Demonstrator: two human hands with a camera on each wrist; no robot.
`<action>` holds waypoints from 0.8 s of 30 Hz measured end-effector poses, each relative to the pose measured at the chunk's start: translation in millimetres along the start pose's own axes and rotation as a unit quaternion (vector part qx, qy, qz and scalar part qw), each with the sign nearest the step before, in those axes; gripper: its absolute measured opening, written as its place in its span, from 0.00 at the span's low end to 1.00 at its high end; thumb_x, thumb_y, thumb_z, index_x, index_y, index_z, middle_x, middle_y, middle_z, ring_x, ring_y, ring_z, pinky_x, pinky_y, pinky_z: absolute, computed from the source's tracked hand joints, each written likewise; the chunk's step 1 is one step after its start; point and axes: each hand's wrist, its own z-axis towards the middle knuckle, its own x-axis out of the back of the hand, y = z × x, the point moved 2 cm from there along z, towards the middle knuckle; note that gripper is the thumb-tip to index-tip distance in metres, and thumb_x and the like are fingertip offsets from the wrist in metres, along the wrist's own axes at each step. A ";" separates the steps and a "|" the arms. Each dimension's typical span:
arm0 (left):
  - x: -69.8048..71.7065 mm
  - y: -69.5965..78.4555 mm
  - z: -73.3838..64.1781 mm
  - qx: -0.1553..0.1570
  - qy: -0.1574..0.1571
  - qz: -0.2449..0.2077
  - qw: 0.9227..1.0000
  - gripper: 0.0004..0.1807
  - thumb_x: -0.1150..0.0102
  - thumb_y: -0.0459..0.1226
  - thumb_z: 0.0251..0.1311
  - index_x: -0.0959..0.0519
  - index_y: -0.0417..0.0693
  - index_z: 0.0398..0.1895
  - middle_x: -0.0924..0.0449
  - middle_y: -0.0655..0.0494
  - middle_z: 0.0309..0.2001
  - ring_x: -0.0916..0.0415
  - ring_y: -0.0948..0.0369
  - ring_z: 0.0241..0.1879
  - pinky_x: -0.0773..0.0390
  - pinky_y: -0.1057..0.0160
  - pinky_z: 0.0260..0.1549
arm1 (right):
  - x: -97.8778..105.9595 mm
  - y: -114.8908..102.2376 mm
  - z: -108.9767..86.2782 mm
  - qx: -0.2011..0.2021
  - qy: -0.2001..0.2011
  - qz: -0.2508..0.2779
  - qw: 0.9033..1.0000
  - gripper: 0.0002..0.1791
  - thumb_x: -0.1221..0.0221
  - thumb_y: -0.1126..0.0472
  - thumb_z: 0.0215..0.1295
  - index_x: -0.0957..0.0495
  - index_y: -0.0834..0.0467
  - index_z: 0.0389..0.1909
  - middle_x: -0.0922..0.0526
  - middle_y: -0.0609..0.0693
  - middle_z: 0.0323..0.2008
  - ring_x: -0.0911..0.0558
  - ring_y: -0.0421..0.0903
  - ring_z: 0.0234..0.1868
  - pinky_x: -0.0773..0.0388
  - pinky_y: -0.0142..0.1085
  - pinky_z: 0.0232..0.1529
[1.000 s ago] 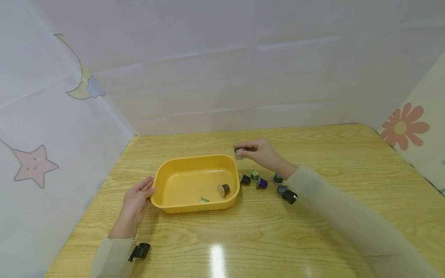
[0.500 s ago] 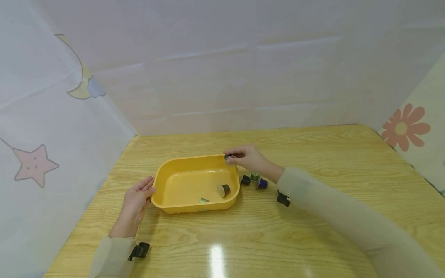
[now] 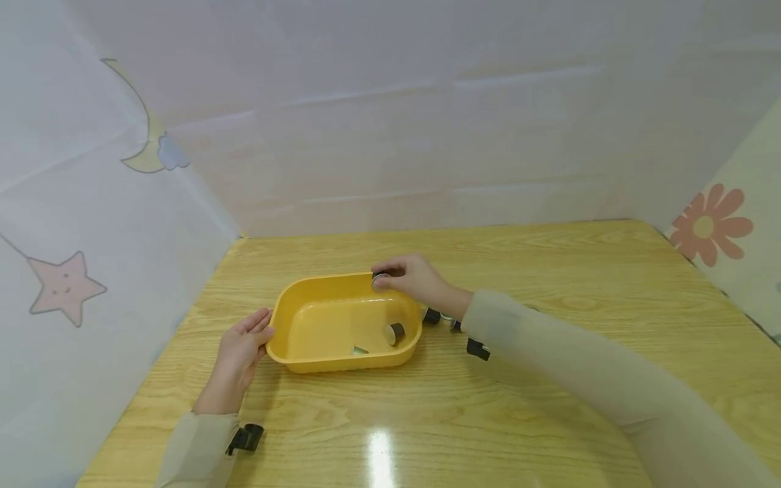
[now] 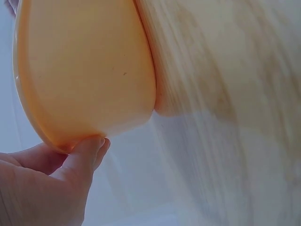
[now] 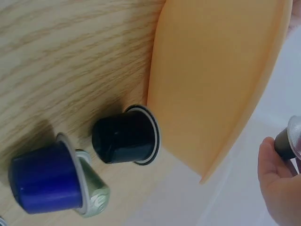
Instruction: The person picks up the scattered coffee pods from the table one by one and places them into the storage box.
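Note:
My left hand [image 3: 236, 356] grips the left end of a yellow plastic basin [image 3: 287, 364], thumb and fingers pinching its rim in the left wrist view. Over the basin's back right corner, my right hand [image 3: 416, 279] pinches a dark coffee capsule [image 5: 284, 142] with a silvery lid. Inside the basin lie a dark capsule [image 3: 398, 332] with a pale lid and a light green capsule [image 3: 359, 350]. Outside its right end are a black capsule [image 5: 126, 135], a purple-blue capsule [image 5: 49, 176] and a green capsule [image 5: 95, 190] partly behind the blue one.
The basin stands on a wood-grain table [image 3: 329, 434]. A pale wall sheet [image 3: 390, 135] rises behind the table's back edge. My right sleeve [image 3: 549, 339] covers part of the table right of the capsules. A black strap device [image 3: 245, 439] sits at the left wrist.
My right hand has moved left with its capsule, from right of the basin to over its back right corner. The sleeve now hides more capsules. My left hand stays at the rim.

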 end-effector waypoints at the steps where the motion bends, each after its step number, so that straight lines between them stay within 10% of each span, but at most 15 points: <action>1: 0.5 -0.1 -0.2 0.000 0.000 0.000 1.000 0.31 0.60 0.24 0.72 0.53 0.36 0.76 0.52 0.43 0.74 0.48 0.52 0.71 0.28 0.70 0.56 | -2.3 -0.6 1.2 0.003 -0.001 -0.004 1.000 0.19 0.37 0.65 0.65 0.22 0.69 0.55 0.18 0.60 0.51 0.19 0.51 0.50 0.20 0.34 0.50; 24: 4.8 -3.0 5.2 -0.010 0.001 0.004 1.000 0.32 0.60 0.24 0.72 0.53 0.36 0.76 0.51 0.42 0.74 0.48 0.52 0.71 0.31 0.66 0.59 | -45.6 1.8 23.6 -0.047 -0.059 -0.146 0.986 0.16 0.37 0.67 0.64 0.19 0.69 0.52 0.16 0.57 0.47 0.21 0.43 0.39 0.21 0.32 0.44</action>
